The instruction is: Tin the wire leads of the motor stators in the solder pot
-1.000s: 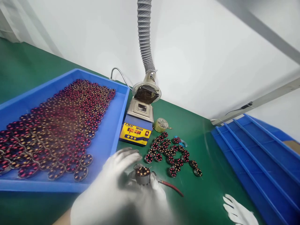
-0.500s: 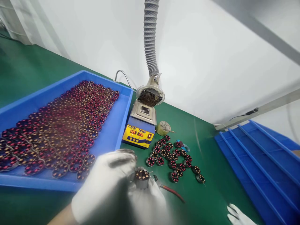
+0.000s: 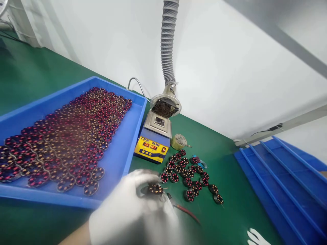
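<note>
My left hand (image 3: pixel 122 211), in a white glove, is curled round a small wound stator (image 3: pixel 155 189) with copper coils, held just above the green bench. My right hand (image 3: pixel 167 221), also gloved, sits right below and beside the stator; it is smeared and its fingers do not show. A red-handled tool (image 3: pixel 187 212) lies on the bench just right of both hands. Several loose stators (image 3: pixel 190 173) lie in a cluster beyond it.
A big blue tray (image 3: pixel 120 149) full of red-wound stators is at left. A yellow-fronted solder pot (image 3: pixel 153 147) stands behind, under a ribbed fume hose (image 3: pixel 168 44), with a solder spool (image 3: pixel 179 141) beside it. Stacked blue trays (image 3: pixel 281 183) are at right; a white glove (image 3: pixel 257 237) lies bottom right.
My left fingers have curled in over the stator, which now sits lower in my hands. The view has drifted slightly; things on the bench have not moved.
</note>
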{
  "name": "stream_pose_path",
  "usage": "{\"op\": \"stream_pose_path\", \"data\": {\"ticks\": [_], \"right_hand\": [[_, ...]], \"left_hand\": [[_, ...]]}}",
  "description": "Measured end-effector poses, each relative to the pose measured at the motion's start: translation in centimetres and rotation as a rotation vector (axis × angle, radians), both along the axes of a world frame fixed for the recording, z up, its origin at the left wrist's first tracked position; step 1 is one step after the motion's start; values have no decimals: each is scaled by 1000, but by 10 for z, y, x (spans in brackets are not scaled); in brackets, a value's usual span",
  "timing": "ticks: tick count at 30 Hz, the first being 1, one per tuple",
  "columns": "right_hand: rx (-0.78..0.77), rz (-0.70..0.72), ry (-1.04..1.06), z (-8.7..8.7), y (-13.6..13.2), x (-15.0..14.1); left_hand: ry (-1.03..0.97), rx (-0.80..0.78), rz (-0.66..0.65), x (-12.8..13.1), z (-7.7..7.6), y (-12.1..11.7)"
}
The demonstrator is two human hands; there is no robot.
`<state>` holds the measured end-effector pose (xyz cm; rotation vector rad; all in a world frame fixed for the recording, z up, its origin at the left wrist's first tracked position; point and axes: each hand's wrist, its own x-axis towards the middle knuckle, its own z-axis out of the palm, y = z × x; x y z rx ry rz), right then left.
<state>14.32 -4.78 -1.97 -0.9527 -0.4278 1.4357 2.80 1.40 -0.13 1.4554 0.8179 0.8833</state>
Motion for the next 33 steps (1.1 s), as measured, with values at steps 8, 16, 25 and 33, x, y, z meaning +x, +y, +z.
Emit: {"op": "stream_pose_path", "data": {"ticks": [8,16,25,33], "right_hand": [[-14,-9,19,3,0,-1],[-28,13,45,12,2,-2],[-30,52,93,14,-1,-4],[-46,83,152,-7,-1,5]], "left_hand": [[-1,156,335,-6,-10,0],[238,484,-15,-2,-10,-6],[-313,64,-155,7,3,2],[-193,-335,114,-10,-1,2]]}}
